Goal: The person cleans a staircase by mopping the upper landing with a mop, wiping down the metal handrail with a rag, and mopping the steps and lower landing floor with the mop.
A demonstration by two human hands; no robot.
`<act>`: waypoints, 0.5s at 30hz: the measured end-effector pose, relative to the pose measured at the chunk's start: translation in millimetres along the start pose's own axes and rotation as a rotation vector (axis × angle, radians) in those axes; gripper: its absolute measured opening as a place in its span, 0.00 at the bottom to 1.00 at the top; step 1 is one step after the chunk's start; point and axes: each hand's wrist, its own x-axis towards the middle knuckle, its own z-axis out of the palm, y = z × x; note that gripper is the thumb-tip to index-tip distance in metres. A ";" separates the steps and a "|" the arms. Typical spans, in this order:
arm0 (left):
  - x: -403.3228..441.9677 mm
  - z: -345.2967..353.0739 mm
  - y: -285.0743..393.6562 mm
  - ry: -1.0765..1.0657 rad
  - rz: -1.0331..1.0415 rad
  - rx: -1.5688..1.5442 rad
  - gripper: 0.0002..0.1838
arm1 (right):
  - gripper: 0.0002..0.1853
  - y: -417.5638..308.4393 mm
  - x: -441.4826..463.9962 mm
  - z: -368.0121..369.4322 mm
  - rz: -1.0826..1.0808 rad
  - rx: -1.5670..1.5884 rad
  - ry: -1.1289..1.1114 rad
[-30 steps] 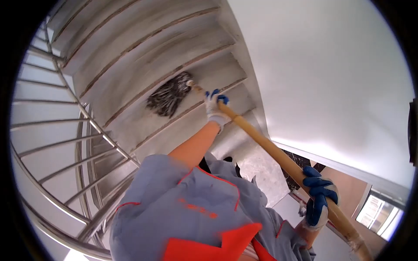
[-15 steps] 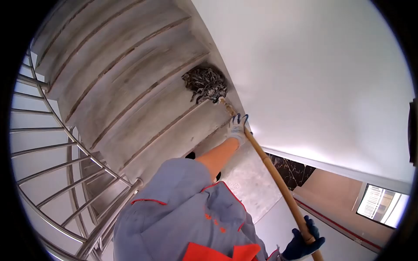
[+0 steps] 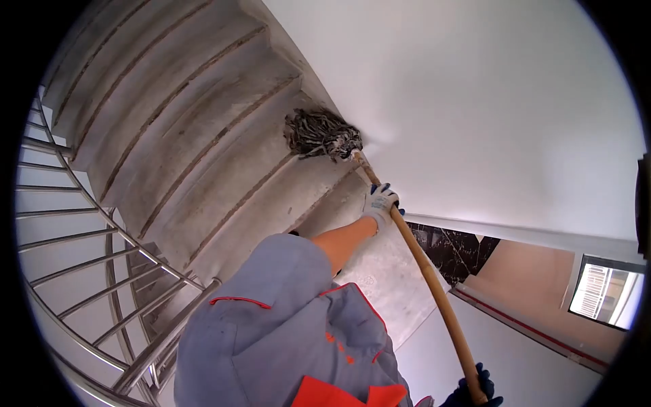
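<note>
A mop with a dark, stringy head (image 3: 322, 134) lies on a stair step, at its end beside the white wall. From the head, a long wooden pole (image 3: 434, 285) runs down to the lower right. My left hand (image 3: 382, 203), in a white and blue glove, is closed round the pole a short way from the mop head. Near the bottom edge my right hand (image 3: 475, 392), in a dark blue glove, grips the pole's other end; part of this hand is cut off by the frame.
Curved concrete stairs (image 3: 196, 136) rise to the upper left. A metal railing (image 3: 129, 237) bends along their left side. The white wall (image 3: 488, 115) borders the stairs on the right. A window (image 3: 603, 292) and dark marble-like panel (image 3: 451, 251) show at the lower right.
The mop head has moved from mid-step to the wall end of the stairs, and its strands have shifted. Both hands have kept hold of the pole; my right hand is now lower in view.
</note>
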 end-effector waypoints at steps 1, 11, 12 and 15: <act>-4.2 -5.3 11.3 -0.032 0.036 0.012 0.13 | 0.36 3.3 7.3 -19.1 0.007 0.122 0.041; -89.3 -97.1 66.2 -0.010 0.190 0.319 0.06 | 0.22 76.3 92.1 -146.6 -0.020 0.444 0.148; -101.0 -106.5 65.0 0.014 0.172 0.317 0.07 | 0.19 90.5 105.5 -155.4 -0.008 0.470 0.088; -124.2 -134.1 45.0 0.050 0.114 0.330 0.08 | 0.14 133.8 152.5 -168.4 0.110 0.580 -0.024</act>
